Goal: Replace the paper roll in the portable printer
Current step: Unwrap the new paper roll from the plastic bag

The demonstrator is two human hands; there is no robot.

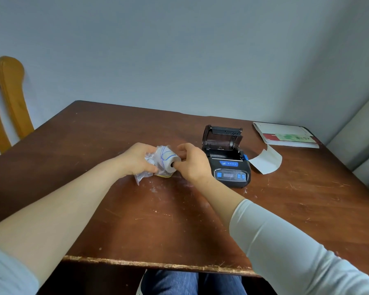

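1. Pale grey walls meet in a corner behind a dark brown wooden table (179, 220), whose top is scratched and whose near edge is chipped. A wooden chair (6, 99) stands at the far left.
2. Portable printer (227, 158): black body, blue buttons on the near face, placed right of centre on the table. Its lid is raised toward the far side, exposing the paper bay. No roll is discernible inside the bay.
3. A loose curled strip of white paper (266, 160) lies on the table just right of the printer. Farther right and back, a stack of booklets (285, 135) rests near the table corner.
4. Paper roll (167, 160): white, partly enclosed in crumpled clear plastic wrap (143, 175) with blue markings. It is held low over the table centre, just left of the printer, with one open core end facing right.
5. Left hand (136, 159): forearm bare, extended forward from the near left. Fingers are closed around the left side of the roll and the bunched wrap.
6. Right hand (192, 162): forearm extended from the near right, pale sleeve pushed up to mid-forearm, wrist bent leftward. Fingers are curled at the roll's right end; a fingertip sits at the core opening, touching the roll.
7. Blue trousers are visible below the near table edge.
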